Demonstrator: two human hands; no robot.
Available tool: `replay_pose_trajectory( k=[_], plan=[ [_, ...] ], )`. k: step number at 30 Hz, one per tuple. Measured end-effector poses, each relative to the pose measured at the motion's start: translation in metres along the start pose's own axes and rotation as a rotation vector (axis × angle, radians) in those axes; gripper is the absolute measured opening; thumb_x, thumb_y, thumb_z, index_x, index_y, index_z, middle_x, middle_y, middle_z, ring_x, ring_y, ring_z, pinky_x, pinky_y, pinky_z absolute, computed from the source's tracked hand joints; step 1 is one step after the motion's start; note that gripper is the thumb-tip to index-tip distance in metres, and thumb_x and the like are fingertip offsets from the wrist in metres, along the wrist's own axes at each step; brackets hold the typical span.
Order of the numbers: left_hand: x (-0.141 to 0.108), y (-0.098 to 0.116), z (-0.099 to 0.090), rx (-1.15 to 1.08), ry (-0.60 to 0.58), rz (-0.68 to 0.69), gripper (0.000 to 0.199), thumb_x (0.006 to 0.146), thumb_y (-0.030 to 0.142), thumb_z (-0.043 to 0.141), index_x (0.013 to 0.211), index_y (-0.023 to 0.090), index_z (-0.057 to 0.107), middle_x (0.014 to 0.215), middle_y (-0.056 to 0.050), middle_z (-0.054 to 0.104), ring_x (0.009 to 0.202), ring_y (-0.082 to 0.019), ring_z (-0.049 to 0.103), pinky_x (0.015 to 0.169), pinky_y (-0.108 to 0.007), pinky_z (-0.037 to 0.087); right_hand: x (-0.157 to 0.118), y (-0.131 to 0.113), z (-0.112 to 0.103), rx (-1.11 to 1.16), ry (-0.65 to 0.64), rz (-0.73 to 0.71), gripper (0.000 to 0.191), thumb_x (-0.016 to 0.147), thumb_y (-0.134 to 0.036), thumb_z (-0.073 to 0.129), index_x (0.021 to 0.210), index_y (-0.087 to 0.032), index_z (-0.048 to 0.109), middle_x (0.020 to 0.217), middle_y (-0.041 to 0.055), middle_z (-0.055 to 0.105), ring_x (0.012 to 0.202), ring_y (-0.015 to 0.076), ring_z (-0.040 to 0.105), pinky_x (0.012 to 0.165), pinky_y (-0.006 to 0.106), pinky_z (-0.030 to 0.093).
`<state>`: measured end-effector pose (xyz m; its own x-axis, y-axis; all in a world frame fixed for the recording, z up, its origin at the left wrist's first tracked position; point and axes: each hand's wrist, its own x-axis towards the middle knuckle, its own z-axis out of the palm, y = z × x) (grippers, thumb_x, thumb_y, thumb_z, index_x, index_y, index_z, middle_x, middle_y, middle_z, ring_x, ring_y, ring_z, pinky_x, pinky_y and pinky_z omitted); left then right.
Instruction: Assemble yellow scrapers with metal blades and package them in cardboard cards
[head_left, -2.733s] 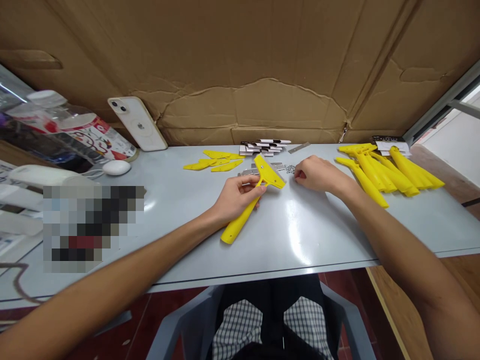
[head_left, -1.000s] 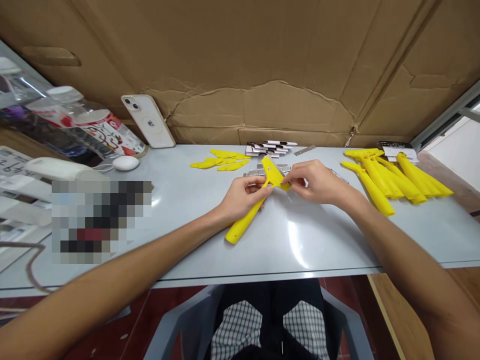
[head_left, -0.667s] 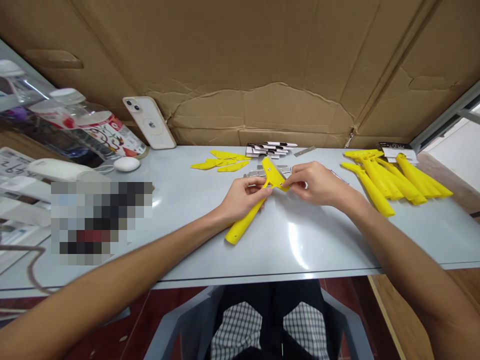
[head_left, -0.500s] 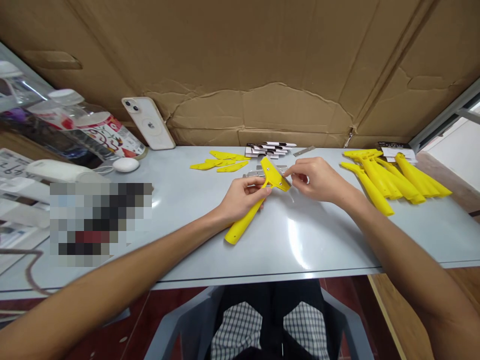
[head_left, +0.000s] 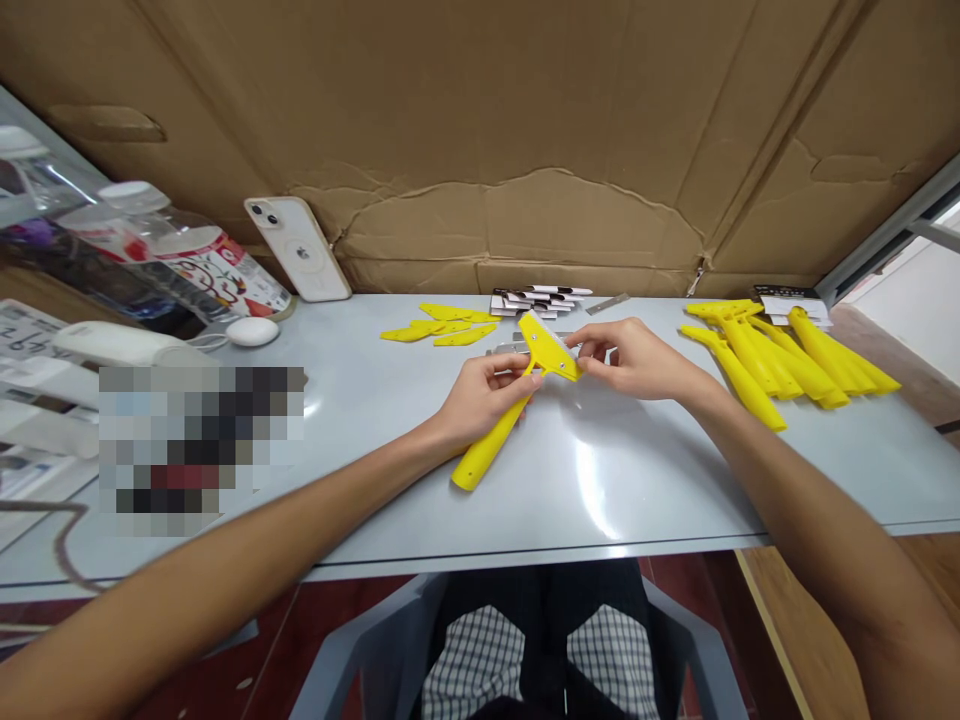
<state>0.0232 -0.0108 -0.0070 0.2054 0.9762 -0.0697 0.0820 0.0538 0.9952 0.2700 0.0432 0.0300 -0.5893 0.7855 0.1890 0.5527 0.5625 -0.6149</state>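
Observation:
My left hand (head_left: 487,400) is closed around the neck of a yellow plastic scraper (head_left: 487,450). Its handle slants down to the left, and its wide head with small screws points up and away. At the right end of that head, my right hand (head_left: 619,358) has thumb and fingers bent in a pinch on the edge. Fingertips partly cover the edge there. Behind the scraper lie thin metal blades (head_left: 510,348), partly hidden by the head and my left hand.
Several flat yellow pieces (head_left: 442,325) lie at the back, beside a stack of folded cards (head_left: 536,300). A loose blade (head_left: 607,303) rests right of them. More yellow scrapers (head_left: 757,360) are piled at right. A phone (head_left: 298,248), bottle (head_left: 217,265) and mouse (head_left: 252,331) stand left.
My right hand has gone from a fingertip touching the head's edge to a pinch at its right end. The scraper has tilted slightly; my left hand keeps its hold.

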Motion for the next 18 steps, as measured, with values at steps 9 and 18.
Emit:
replay_pose_trajectory(
  k=[9, 18],
  plan=[
    [-0.004, 0.008, -0.013, 0.328, 0.092, 0.174, 0.069, 0.094, 0.039, 0.079, 0.155, 0.026, 0.05, 0.12, -0.012, 0.078, 0.071, -0.018, 0.077, 0.064, -0.035, 0.067, 0.004, 0.003, 0.011, 0.182, 0.015, 0.162, 0.028, 0.089, -0.022, 0.073, 0.116, -0.018, 0.08, 0.09, 0.0052, 0.081, 0.078, 0.02, 0.072, 0.071, 0.032, 0.054],
    [-0.003, 0.0, -0.021, 0.833, -0.028, 0.705, 0.041, 0.097, 0.015, 0.065, 0.137, 0.023, 0.072, 0.138, -0.011, 0.079, 0.126, -0.028, 0.076, 0.109, -0.049, 0.061, 0.002, -0.006, 0.013, 0.317, -0.024, 0.186, 0.027, 0.089, -0.023, 0.073, 0.115, -0.017, 0.079, 0.081, 0.0038, 0.078, 0.069, 0.0176, 0.068, 0.061, 0.029, 0.05]
  ],
)
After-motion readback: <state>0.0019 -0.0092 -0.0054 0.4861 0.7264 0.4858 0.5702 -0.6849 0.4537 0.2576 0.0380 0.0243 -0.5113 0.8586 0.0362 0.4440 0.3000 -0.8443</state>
